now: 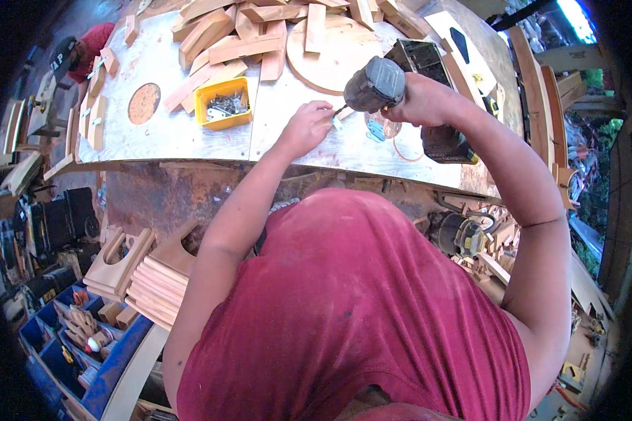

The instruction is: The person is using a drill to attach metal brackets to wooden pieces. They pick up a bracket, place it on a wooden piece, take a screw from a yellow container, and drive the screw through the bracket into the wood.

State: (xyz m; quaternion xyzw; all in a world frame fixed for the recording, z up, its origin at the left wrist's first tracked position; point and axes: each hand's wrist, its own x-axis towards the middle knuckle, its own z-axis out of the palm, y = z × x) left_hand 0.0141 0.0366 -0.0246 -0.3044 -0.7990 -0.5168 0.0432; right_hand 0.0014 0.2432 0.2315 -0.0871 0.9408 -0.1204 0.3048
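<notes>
My right hand (425,102) is wrapped round the handle of a dark cordless drill (374,84), its nose pointing left. The drill's black battery base (448,144) shows below my wrist. At the drill's tip, my left hand (309,130) has its fingers closed together. A small pale piece (338,123) shows beside the fingertips; what the fingers hold is too small to make out. Left of this hand stands a yellow bin (226,123) with loose metal hardware inside. Several small blue pieces (376,129) lie on the white worktable (168,140) below the drill.
Cut wooden blocks (246,48) are heaped at the table's far side, next to a round wooden board (337,59). A black open case (421,57) stands behind the drill. At far left a person in red (95,42) bends down. A blue tote (112,372) and stacked boards (158,284) are lower left.
</notes>
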